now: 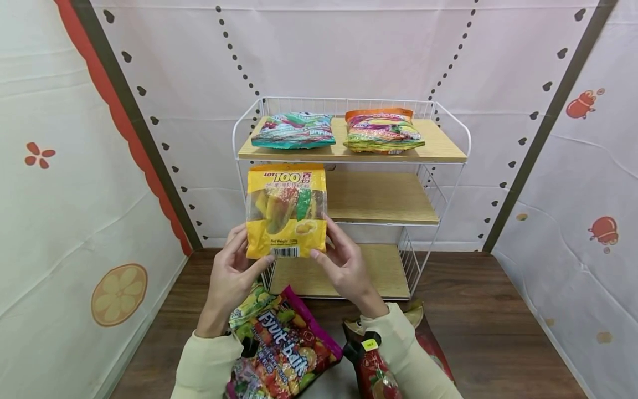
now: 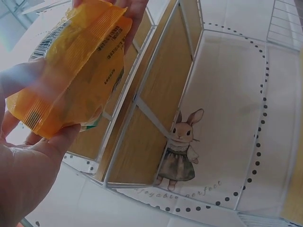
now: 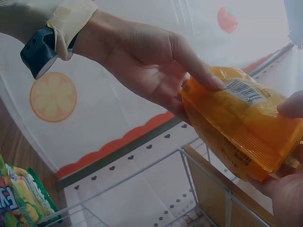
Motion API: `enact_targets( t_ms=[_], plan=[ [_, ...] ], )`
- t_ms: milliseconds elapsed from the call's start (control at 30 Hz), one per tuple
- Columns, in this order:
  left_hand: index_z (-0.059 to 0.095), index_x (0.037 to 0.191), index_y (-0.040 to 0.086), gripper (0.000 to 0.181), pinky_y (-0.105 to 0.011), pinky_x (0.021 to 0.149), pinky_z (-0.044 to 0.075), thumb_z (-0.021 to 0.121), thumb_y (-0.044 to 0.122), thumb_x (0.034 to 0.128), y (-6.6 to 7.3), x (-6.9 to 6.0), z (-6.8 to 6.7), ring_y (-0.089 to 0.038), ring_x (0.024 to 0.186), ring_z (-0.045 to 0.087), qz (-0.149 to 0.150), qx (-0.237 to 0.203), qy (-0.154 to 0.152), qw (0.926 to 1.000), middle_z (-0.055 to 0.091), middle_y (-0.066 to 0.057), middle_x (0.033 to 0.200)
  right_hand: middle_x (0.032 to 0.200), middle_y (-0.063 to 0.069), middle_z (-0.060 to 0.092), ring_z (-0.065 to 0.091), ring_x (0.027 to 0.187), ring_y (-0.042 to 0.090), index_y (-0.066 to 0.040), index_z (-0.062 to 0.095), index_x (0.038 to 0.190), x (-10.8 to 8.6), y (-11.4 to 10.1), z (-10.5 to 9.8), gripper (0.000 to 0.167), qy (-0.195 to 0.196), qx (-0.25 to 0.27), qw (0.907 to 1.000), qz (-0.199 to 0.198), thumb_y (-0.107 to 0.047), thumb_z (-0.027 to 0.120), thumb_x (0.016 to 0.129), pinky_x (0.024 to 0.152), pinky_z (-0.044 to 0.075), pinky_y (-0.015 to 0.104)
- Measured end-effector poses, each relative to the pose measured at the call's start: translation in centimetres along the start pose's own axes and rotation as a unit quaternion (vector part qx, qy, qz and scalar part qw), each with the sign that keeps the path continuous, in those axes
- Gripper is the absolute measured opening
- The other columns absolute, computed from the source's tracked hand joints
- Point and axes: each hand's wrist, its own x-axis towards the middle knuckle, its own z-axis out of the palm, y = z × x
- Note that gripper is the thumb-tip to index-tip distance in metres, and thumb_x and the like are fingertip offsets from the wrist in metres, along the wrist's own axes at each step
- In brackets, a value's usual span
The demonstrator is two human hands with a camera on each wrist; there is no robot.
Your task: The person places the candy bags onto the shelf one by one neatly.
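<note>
A yellow bag of mango gummies [image 1: 286,210], marked LOT 100, is held upright in front of the left part of a three-tier rack. My left hand [image 1: 231,271] grips its lower left corner, thumb on the front near the barcode. At the lower right corner my right hand [image 1: 346,266] pinches the same bag, thumb in front and fingers behind. Both wrist views show the bag's orange underside; the left hand [image 2: 33,156] and the right hand [image 3: 289,189] hold it by its ends.
On the rack's top shelf [image 1: 339,133] lie a teal candy bag [image 1: 294,131] and an orange-and-yellow candy bag [image 1: 382,132]. Below my arms are a Fruit balls bag [image 1: 294,349], a green candy bag [image 1: 254,302] and a red package [image 1: 376,377]. Printed cloth walls [image 1: 563,194] enclose the table.
</note>
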Motion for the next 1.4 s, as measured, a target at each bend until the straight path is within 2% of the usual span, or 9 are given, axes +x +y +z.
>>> enact_targets(
  t_ms=[200, 467, 667, 900, 1133, 1400],
  plan=[
    [0.045, 0.145, -0.004, 0.065, -0.025, 0.103, 0.047, 0.064, -0.019, 0.0849, -0.2, 0.4, 0.1, -0.019, 0.128, 0.051, -0.003, 0.001, 0.001, 1.0, 0.04, -0.01, 0.139, 0.156, 0.023, 0.032, 0.042, 0.138, 0.035, 0.005, 0.022, 0.154, 0.4, 0.1, -0.3, 0.07, 0.002, 0.007, 1.0, 0.007, 0.008, 0.055, 0.092, 0.108, 0.043, 0.039],
    [0.044, 0.146, -0.003, 0.066, -0.023, 0.103, 0.046, 0.063, -0.021, 0.0845, -0.4, 1.0, 0.2, -0.019, 0.128, 0.05, 0.011, 0.0, 0.0, 0.9999, 0.04, -0.011, 0.139, 0.159, 0.021, 0.027, 0.039, 0.14, 0.037, 0.003, 0.019, 0.155, 0.7, -0.2, -0.4, 0.074, 0.003, 0.01, 0.9995, 0.029, 0.009, 0.054, 0.09, 0.11, 0.041, 0.037],
    [0.045, 0.146, -0.001, 0.066, -0.022, 0.104, 0.045, 0.064, -0.018, 0.0853, -0.4, 1.6, 0.3, -0.019, 0.129, 0.049, -0.003, 0.009, 0.005, 0.9999, 0.04, -0.01, 0.139, 0.159, 0.019, 0.029, 0.04, 0.14, 0.036, 0.003, 0.019, 0.155, 1.2, -0.4, -0.7, 0.073, 0.006, -0.003, 0.9994, 0.033, 0.007, 0.052, 0.09, 0.11, 0.042, 0.037],
    [0.045, 0.146, 0.0, 0.065, -0.021, 0.101, 0.047, 0.065, -0.015, 0.0863, -0.7, 2.2, 0.3, -0.018, 0.125, 0.051, -0.011, 0.012, 0.006, 0.9998, 0.041, -0.009, 0.137, 0.159, 0.023, 0.026, 0.036, 0.141, 0.039, 0.005, 0.018, 0.155, 1.5, -0.4, -0.8, 0.072, 0.008, -0.008, 0.9995, 0.029, 0.014, 0.048, 0.09, 0.111, 0.04, 0.035],
    [0.043, 0.147, 0.001, 0.064, -0.021, 0.098, 0.049, 0.067, -0.01, 0.0883, -0.9, 2.4, 0.3, -0.016, 0.119, 0.055, -0.042, 0.021, 0.012, 0.9988, 0.041, -0.008, 0.138, 0.162, 0.014, 0.025, 0.034, 0.145, 0.03, -0.001, 0.019, 0.157, 1.7, -0.2, -0.7, 0.073, 0.014, -0.021, 0.9991, 0.033, 0.017, 0.047, 0.092, 0.112, 0.039, 0.035],
    [0.043, 0.147, 0.002, 0.061, -0.022, 0.099, 0.049, 0.066, -0.004, 0.0913, -1.1, 3.0, 0.2, -0.017, 0.119, 0.056, -0.051, 0.032, 0.016, 0.9981, 0.043, -0.008, 0.137, 0.163, 0.009, 0.025, 0.031, 0.147, 0.025, -0.005, 0.019, 0.158, 2.1, 0.0, -0.5, 0.07, 0.008, -0.028, 0.9993, 0.022, 0.011, 0.048, 0.097, 0.112, 0.039, 0.035]
  ],
)
